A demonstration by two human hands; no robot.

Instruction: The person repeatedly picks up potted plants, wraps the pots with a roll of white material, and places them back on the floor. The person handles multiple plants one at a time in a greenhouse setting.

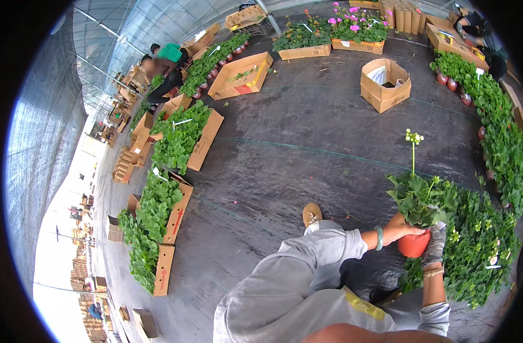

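A potted plant with broad green leaves and one tall stalk of pale buds stands upright between my hands. Its pot is red-orange. My bare left hand, with a green bangle at the wrist, grips the pot's rim from the left. On the right side, my right hand, in a grey knit glove, is against the pot and lower leaves; its fingertips are partly hidden. Just beyond and to the right spreads a dense group of leafy plants with pale buds.
Black ground cloth covers the floor. Cardboard boxes of green plants line the left. An open carton stands ahead, near a shallow cardboard tray. Potted plants run along the right. People crouch at far left; another person is at far right.
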